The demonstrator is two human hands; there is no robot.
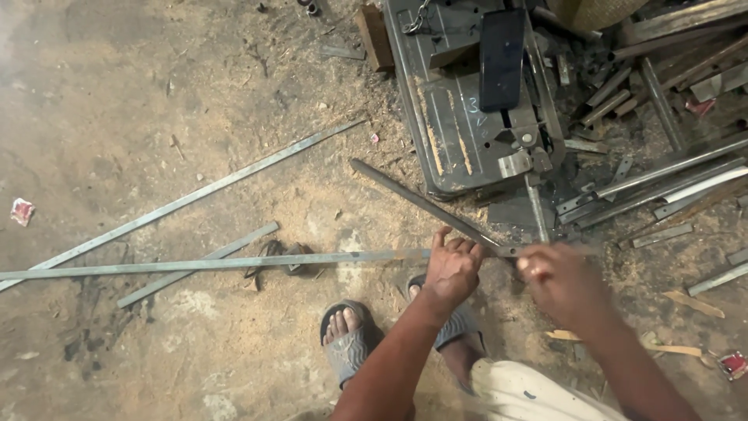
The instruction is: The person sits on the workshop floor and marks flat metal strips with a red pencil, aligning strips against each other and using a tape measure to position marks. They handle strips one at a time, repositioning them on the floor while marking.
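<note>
Now both hands [499, 273] grip long metal strip [210, 264].

Dark phone [501, 58] lying on the grey machine top [452, 132], near its upper right corner, a tall black rectangle with its screen blank. Out on the floor [156, 93], a crumpled red-and-white wrapper [22, 210] sits at the far left edge, and another red-and-white scrap of packet [733, 364] lies by the lower right corner.
</note>
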